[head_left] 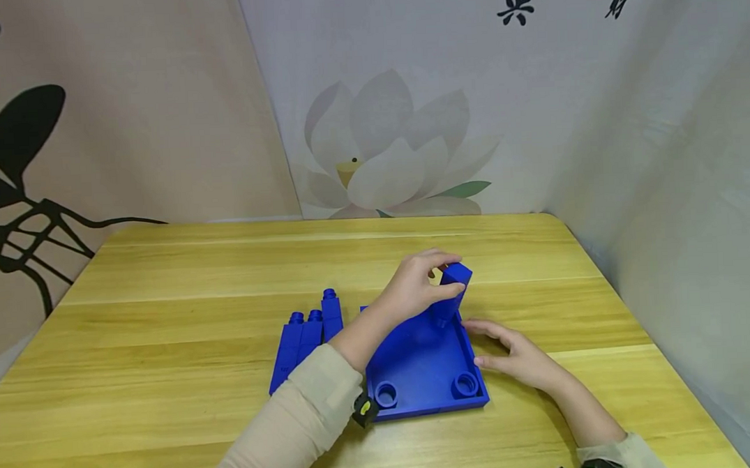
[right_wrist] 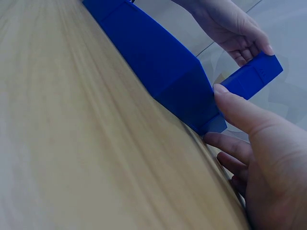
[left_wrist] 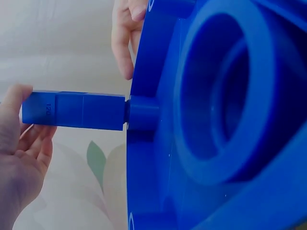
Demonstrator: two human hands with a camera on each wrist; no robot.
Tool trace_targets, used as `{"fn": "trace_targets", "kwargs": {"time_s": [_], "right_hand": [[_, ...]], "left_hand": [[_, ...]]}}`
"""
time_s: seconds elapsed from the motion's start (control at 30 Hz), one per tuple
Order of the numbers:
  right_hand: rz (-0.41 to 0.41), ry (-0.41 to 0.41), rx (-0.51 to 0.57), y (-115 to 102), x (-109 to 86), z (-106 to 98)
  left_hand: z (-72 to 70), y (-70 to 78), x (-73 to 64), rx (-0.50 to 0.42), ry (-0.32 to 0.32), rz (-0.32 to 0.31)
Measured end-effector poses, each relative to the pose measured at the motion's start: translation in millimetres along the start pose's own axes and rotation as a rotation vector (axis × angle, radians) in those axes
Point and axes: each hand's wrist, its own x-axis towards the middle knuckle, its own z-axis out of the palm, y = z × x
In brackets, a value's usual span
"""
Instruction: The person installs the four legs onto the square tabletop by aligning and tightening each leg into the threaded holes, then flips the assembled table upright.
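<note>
My left hand (head_left: 418, 288) grips the upper end of a blue square leg (head_left: 455, 278), thumb on one side and fingers on the other. The leg stands nearly upright, slightly tilted, over the far right corner of a blue rimmed panel (head_left: 419, 372). In the left wrist view the leg's narrow end meets a round socket (left_wrist: 144, 112); how deep it sits cannot be told. My right hand (head_left: 512, 354) rests its thumb and fingertips against the panel's right outer wall, fingers loosely bent. Near-corner sockets (head_left: 385, 395) show open and bare.
Several more blue legs (head_left: 295, 349) with threaded ends lie left of the panel, partly behind the left forearm. All lie on a wooden table (head_left: 166, 355). A printed cloth (head_left: 395, 121) hangs behind it, and more cloth borders the right side.
</note>
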Motion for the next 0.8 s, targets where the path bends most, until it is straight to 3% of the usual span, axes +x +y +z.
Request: {"fn": "trace_targets", "kwargs": {"time_s": [0.4, 0.8], "right_hand": [[-0.006, 0.003, 0.001, 1.9, 0.1, 0.4], [-0.013, 0.002, -0.01, 1.4, -0.1, 0.5]], "left_hand": [[-1.5, -1.9, -0.2, -0.052, -0.082, 0.01], [1.5, -1.5, -1.4, -0.055, -0.085, 0.002]]}}
